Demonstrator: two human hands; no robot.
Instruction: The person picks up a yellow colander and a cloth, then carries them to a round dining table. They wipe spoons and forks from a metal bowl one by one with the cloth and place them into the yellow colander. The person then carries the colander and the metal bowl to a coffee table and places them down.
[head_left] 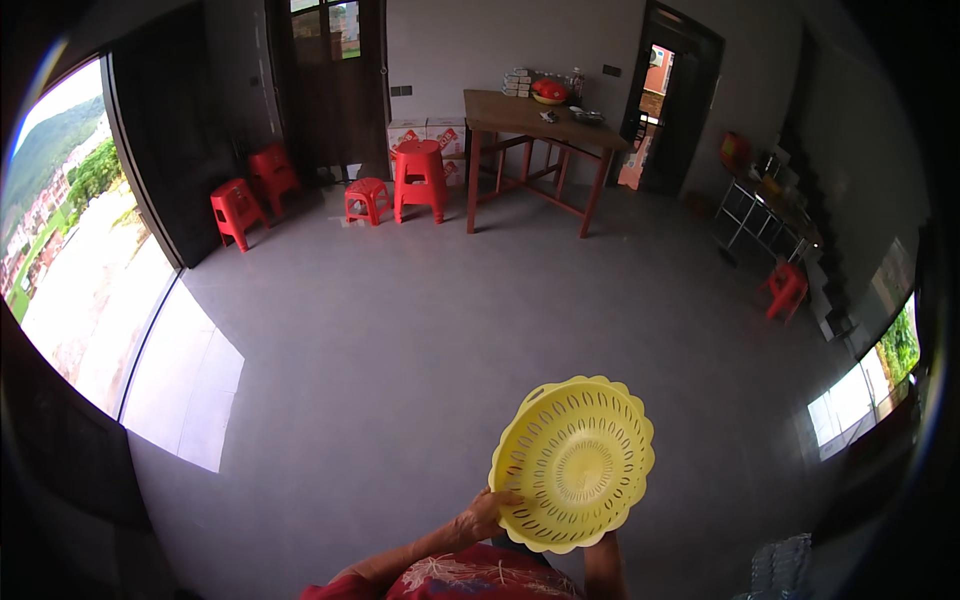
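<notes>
A round yellow plastic colander (583,470) with a scalloped rim and slotted walls is held up in front of my body, its hollow side facing me and nothing in it. On its lower left rim, my left hand (487,513) is closed, the thumb side showing and some fingers behind the wall. At the lower right rim, my right hand (602,552) meets the colander from beneath; its fingers are mostly hidden by the plastic, and it appears to hold that edge.
Against the far wall stands a wooden table (545,115) with several items on it. Beside it are red stools (419,180) and white-and-red cartons (445,134). More red stools (238,212) stand near the left doorway. A metal-legged table (770,200) is at right; clear plastic (782,565) lies lower right.
</notes>
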